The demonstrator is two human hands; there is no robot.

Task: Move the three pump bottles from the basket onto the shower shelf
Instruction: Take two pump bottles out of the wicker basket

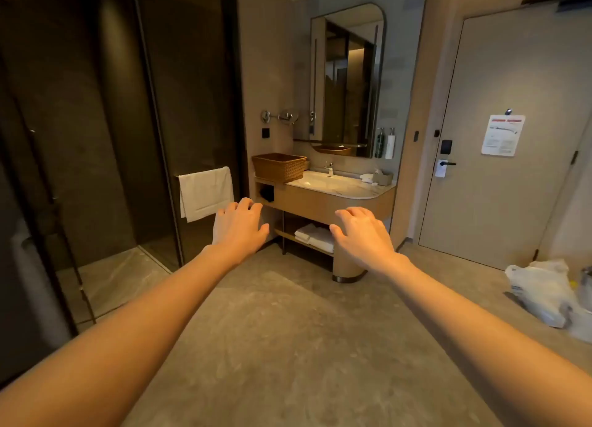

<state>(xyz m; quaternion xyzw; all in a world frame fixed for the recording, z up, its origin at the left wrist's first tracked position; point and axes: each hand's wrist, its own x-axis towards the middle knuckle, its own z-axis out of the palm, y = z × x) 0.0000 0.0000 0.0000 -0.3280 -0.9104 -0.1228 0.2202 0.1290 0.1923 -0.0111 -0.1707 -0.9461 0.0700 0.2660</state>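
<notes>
Head camera looks across a bathroom floor toward a vanity (333, 202) against the far wall. On the vanity's left end, just beside the sink (330, 183), sits a woven basket (279, 168), upright, its long axis running left to right along the counter and its open top facing up. From this angle its contents cannot be seen, so no pump bottles show inside it. Two pump bottles, one dark (379, 143) and one white (390, 144), stand upright on the wall beside the mirror (347, 81), pumps pointing up.

Both arms reach straight forward, palms down, well short of the vanity. The left hand (238, 226) hangs in the air with fingers relaxed and slightly spread, tips curving gently downward, holding nothing. The right hand (362, 233) mirrors it, fingers loose and a little apart, thumb out to the side, also empty.

A white towel (206, 193) hangs on the dark glass shower enclosure (96, 122) at left. Folded towels (315, 236) lie on the vanity's lower shelf.
</notes>
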